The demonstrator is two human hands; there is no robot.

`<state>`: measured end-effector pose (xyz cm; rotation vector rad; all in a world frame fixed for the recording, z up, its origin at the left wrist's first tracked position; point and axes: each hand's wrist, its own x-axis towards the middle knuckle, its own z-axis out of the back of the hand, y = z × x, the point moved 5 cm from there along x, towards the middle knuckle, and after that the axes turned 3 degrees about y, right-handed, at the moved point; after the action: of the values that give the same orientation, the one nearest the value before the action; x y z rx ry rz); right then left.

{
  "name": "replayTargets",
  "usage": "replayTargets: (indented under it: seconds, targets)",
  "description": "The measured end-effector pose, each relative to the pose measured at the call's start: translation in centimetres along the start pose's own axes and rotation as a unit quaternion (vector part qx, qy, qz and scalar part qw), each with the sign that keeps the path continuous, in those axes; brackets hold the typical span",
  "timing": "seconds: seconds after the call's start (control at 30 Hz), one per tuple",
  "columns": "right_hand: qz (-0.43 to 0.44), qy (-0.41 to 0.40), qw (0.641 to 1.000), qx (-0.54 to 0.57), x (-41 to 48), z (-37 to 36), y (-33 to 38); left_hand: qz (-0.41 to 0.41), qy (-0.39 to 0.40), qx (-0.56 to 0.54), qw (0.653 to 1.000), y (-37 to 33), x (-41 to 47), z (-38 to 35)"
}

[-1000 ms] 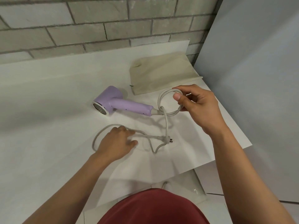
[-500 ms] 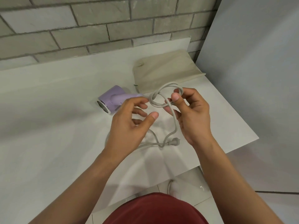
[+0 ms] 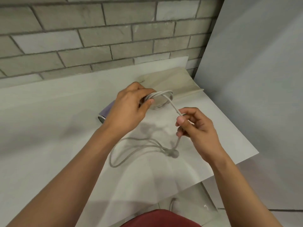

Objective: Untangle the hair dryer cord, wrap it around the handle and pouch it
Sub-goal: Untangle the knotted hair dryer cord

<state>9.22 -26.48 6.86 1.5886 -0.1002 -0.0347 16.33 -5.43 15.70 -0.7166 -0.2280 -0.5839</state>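
Note:
The lilac hair dryer (image 3: 106, 112) lies on the white counter (image 3: 49, 128), mostly hidden behind my left hand (image 3: 131, 108). That hand grips a small coil of the grey cord (image 3: 164, 95) lifted above the counter. From the coil one strand runs down to my right hand (image 3: 195, 126), which pinches it between thumb and fingers. Below, the remaining cord forms a loose loop (image 3: 124, 153) on the counter and ends at the plug (image 3: 173, 153). The beige fabric pouch (image 3: 178, 82) lies flat at the back right.
A grey brick wall (image 3: 98, 38) rises behind the counter. A smooth grey panel (image 3: 254, 79) stands close on the right. The counter's right edge (image 3: 242, 138) runs diagonally, with tiled floor below. Red clothing shows at the bottom.
My left hand has moved up and taken hold of the coil of cord. My right hand let go of the coil, dropped lower and now pinches a single strand.

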Motion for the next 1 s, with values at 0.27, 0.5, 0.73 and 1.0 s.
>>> replayTargets:
  seconds: [0.27,0.5,0.73,1.0]
  targets:
    - [0.113,-0.076,0.981,-0.141,1.0,1.0,3.0,0.003,0.125,-0.024,0.992,0.2,1.4,0.7]
    - [0.146,-0.046,0.97,-0.19,2.1,-0.3,4.3,-0.012,0.221,-0.017,0.975,-0.2,1.4,-0.2]
    - [0.108,0.029,0.978,-0.176,4.0,-0.2,4.2,0.002,0.268,-0.034,0.963,-0.5,1.4,-1.7]
    - [0.051,0.057,0.989,-0.126,4.5,0.0,2.4,0.144,0.218,-0.233,0.937,1.7,0.6,-2.7]
